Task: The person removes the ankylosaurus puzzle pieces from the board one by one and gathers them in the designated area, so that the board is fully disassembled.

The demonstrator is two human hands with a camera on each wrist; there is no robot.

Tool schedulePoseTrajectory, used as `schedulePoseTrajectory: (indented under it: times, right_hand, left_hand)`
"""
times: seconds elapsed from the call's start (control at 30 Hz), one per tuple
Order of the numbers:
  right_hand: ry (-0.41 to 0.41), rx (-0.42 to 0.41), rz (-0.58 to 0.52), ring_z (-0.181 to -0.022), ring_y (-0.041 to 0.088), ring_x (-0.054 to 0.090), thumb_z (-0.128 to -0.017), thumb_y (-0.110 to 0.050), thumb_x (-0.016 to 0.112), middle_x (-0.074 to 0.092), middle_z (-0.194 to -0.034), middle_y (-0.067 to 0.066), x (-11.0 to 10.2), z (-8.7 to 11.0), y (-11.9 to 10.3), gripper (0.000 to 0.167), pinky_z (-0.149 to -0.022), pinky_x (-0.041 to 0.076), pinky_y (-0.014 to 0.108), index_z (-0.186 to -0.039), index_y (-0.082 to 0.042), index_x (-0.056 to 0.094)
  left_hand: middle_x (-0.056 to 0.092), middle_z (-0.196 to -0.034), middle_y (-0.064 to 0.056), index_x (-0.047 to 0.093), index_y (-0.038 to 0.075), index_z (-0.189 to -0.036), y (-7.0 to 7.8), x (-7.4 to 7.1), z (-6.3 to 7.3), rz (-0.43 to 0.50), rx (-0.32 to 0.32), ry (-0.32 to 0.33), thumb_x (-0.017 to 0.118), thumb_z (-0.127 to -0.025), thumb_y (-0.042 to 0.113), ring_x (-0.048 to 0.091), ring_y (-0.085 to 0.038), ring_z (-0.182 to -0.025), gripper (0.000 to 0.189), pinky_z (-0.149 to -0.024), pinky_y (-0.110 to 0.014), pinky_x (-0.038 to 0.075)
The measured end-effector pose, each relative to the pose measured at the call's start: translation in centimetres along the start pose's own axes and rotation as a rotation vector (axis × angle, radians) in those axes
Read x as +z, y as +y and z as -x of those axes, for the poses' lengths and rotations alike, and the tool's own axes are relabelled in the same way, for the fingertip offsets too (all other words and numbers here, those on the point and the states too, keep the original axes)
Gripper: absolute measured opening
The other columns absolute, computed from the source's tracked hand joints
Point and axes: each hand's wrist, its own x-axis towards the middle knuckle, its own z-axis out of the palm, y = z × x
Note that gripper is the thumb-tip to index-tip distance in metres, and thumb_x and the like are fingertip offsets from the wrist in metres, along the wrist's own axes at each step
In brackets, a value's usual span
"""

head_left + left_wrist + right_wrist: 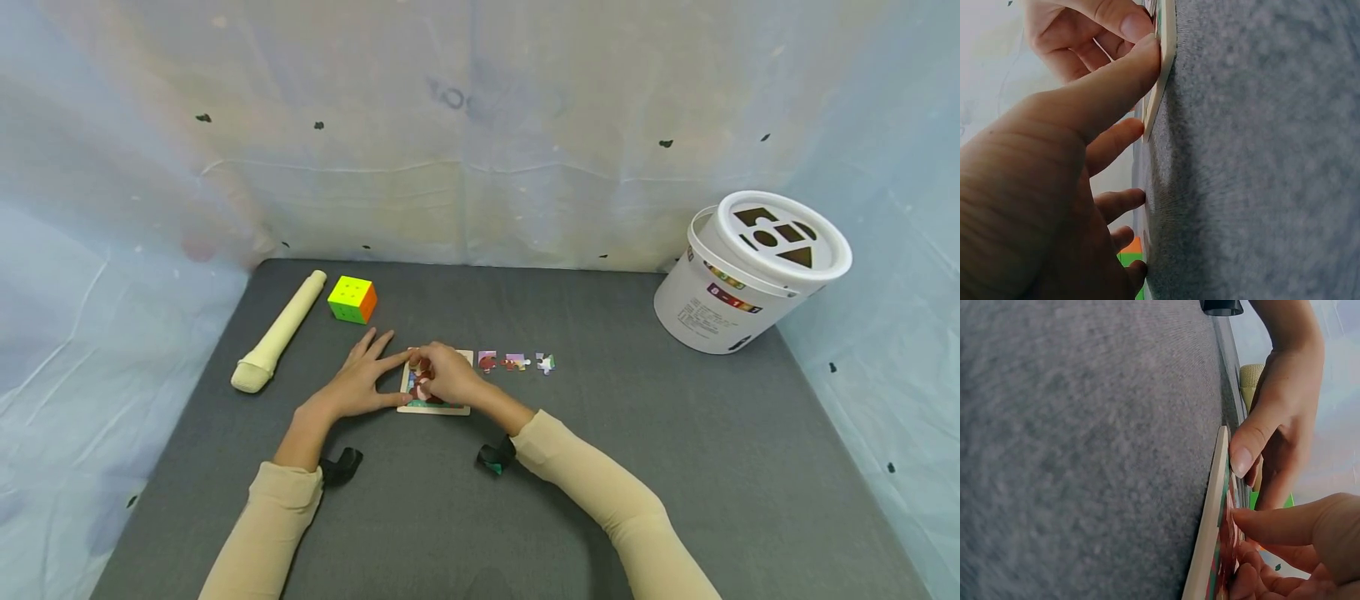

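Fingers of the left hand (360, 388) stand spread and extended; thumb and forefinger touch the left side of the framed jigsaw (433, 410), which lies flat on the tabletop (600, 467) between both hands. Right hand (448, 377) is over the picture, fingers curled and drawn together, thumb tip against the printed surface; whether a piece is pinched there cannot be told. Both forearms carry smooth beige sleeves (633, 508).

Frame: rectangular, thin, pale, wood-like. Three loose pieces (516, 362), knobbed and multicoloured, sit in a row just right of it. Tabletop: grey, fine-grained fabric. Beyond the left hand: a glossy cube (351, 301), yellow, green and orange, and a tapered pale-yellow club (283, 329). Far right: a white bucket (720, 312), lid cut with geometric holes.
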Motion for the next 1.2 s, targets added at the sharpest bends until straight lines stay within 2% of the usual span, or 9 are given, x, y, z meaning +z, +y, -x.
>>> schedulePoseTrajectory:
  times: [0.2, 0.3, 0.57, 0.67, 0.8, 1.0, 1.2]
  right_hand:
    - [-0.011, -0.019, 0.020, -0.078, 0.016, 0.055, -0.087, 0.004, 0.073, 0.059, -0.101, 0.009, 0.0, 0.0, 0.1, 0.032, -0.066, 0.045, 0.024, -0.119, -0.002, 0.068]
    - [0.000, -0.024, -0.006, -0.078, 0.015, 0.054, -0.090, 0.002, 0.071, 0.059, -0.101, 0.009, 0.1, 0.0, 0.4, 0.027, -0.066, 0.045, 0.023, -0.117, -0.004, 0.069]
    - [0.025, -0.080, -0.214, -0.071, 0.011, 0.054, -0.095, 0.003, 0.064, 0.062, -0.091, 0.008, 0.0, 0.0, 1.4, 0.012, -0.063, 0.044, 0.021, -0.106, 0.001, 0.065]
    - [0.030, -0.110, -0.289, -0.071, 0.011, 0.055, -0.095, 0.004, 0.063, 0.062, -0.091, 0.011, -0.2, 0.1, 1.8, 0.011, -0.064, 0.046, 0.021, -0.106, 0.003, 0.064]
    - [0.044, -0.138, -0.336, -0.072, 0.015, 0.057, -0.096, 0.003, 0.063, 0.063, -0.092, 0.013, -0.9, 0.4, 2.4, 0.013, -0.064, 0.047, 0.022, -0.108, 0.004, 0.065]
    - [0.028, -0.146, -0.308, -0.067, 0.019, 0.056, -0.096, 0.001, 0.064, 0.064, -0.087, 0.010, -3.3, 2.3, 3.9, 0.014, -0.061, 0.045, 0.024, -0.109, 0.003, 0.067]
    - [0.009, -0.113, -0.217, -0.064, 0.017, 0.054, -0.091, 0.003, 0.070, 0.062, -0.080, 0.006, -5.6, 4.9, 5.9, 0.011, -0.060, 0.044, 0.025, -0.102, 0.002, 0.066]
  left_hand:
    - [0.017, -0.161, -0.026, 0.048, 0.012, -0.150, -0.1, 0.0, -0.1, -0.020, 0.003, 0.008, 0.078, -0.083, 0.050, -0.001, -0.051, -0.148, 0.082, -0.109, -0.075, 0.012]
    - [0.018, -0.161, -0.026, 0.048, 0.012, -0.149, 0.0, 0.0, -0.2, -0.024, -0.004, 0.004, 0.078, -0.083, 0.051, -0.001, -0.051, -0.148, 0.083, -0.109, -0.075, 0.012]
    - [0.018, -0.161, -0.027, 0.049, 0.012, -0.149, 0.3, -0.2, -0.2, -0.021, -0.010, 0.005, 0.079, -0.082, 0.049, -0.001, -0.051, -0.147, 0.082, -0.109, -0.075, 0.013]
    - [0.018, -0.160, -0.028, 0.049, 0.012, -0.149, 0.4, -0.2, -0.1, -0.019, -0.008, 0.008, 0.079, -0.082, 0.049, -0.001, -0.052, -0.147, 0.082, -0.108, -0.075, 0.013]
    - [0.018, -0.160, -0.028, 0.048, 0.013, -0.150, 0.4, -0.1, -0.2, -0.025, -0.005, 0.012, 0.079, -0.083, 0.047, -0.001, -0.052, -0.147, 0.081, -0.109, -0.075, 0.012]
    - [0.017, -0.161, -0.028, 0.046, 0.015, -0.151, 0.6, -0.1, -0.3, -0.020, -0.015, -0.001, 0.078, -0.082, 0.050, -0.002, -0.052, -0.147, 0.083, -0.108, -0.076, 0.012]
    - [0.017, -0.161, -0.028, 0.045, 0.015, -0.151, 0.4, -0.1, -0.2, -0.033, -0.021, -0.007, 0.078, -0.082, 0.052, -0.002, -0.052, -0.147, 0.085, -0.108, -0.075, 0.012]
